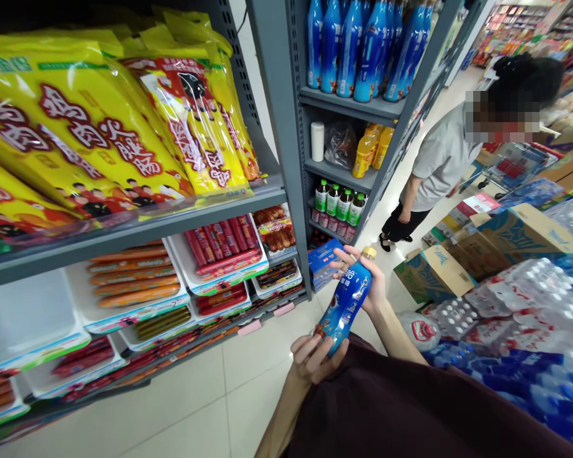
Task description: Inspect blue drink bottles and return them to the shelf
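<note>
Bottle (346,304), blue with a yellow cap, is held tilted in front of the grey shelving unit (286,127), low beside its near upright. Largest on that unit are the yellow sausage bags (86,127), on the shelf up and left of the bottle; under them lie white trays of red and orange sausages (224,251). To the right of the unit sit cardboard boxes (520,232) and shrink-wrapped water packs (520,299) on the floor, and another person (439,165) stands down the aisle beyond it. The left hand (315,359) cups the bottle's base, fingers curled around it. The right hand (370,280) wraps the neck just under the cap.
</note>
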Motion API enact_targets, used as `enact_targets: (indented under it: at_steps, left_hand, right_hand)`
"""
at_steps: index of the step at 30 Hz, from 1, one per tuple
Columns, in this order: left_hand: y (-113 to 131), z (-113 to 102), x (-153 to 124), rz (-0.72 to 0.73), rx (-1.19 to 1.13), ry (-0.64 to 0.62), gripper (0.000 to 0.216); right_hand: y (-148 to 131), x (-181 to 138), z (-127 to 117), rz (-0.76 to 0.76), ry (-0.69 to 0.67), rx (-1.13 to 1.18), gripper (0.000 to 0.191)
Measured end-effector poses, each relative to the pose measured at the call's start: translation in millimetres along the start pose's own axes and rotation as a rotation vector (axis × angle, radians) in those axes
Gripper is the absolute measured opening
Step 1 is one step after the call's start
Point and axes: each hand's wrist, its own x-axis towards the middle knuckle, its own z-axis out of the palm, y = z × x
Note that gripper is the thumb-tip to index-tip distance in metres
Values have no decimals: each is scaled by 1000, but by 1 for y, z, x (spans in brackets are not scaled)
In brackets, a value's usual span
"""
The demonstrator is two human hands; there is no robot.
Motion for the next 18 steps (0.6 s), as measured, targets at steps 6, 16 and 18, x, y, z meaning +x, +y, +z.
enact_targets:
  at_steps: [6,16,18]
  left_hand:
    - [3,3,0,-67,-88,43,51]
    - [-4,18,-15,-180,-311,63,40]
    - [-2,22,-16,-286,-368,63,50]
  right_hand:
    - [1,-1,-2,-5,6,-41,32]
    - [1,-2,-1,-15,28,-90,37]
    - [3,-2,1,-5,47,-96,39]
